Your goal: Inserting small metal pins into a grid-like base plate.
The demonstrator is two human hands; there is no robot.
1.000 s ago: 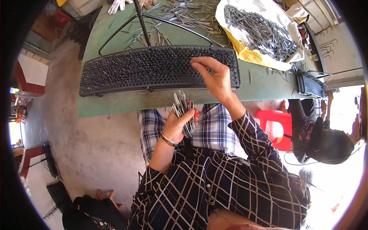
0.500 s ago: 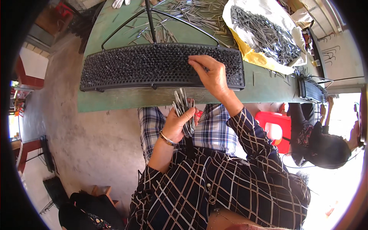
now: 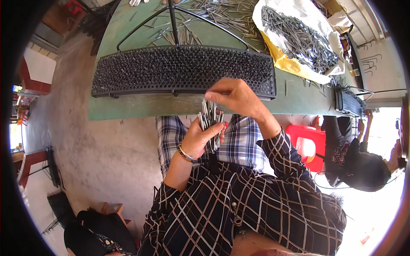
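Note:
My left hand [image 3: 200, 137] is wrapped round a bundle of thin metal rods [image 3: 206, 116], which stands nearly upright in front of my lap. Just above it, my right hand [image 3: 237, 99] is bent over the rods' upper ends, thumb and fingers drawn together; whatever lies between the fingertips is too small to make out. Beyond both hands, a long black perforated rack [image 3: 141, 88] lies along the table's near edge. Short dark pieces stand in most of its holes, while bare holes show along the near rows and right end.
Loose rods [image 3: 226, 19] are strewn over the green table [image 3: 102, 109]. A white and yellow sack [image 3: 285, 63] full of rods lies at the far right. A black frame [image 3: 174, 25] rises behind the rack. A co-worker [image 3: 363, 164] sits right, near a red chair [image 3: 294, 132].
My right hand has come down from the rack's surface to the top of the bundle. My left hand keeps its grip on the rods, slightly further right in view.

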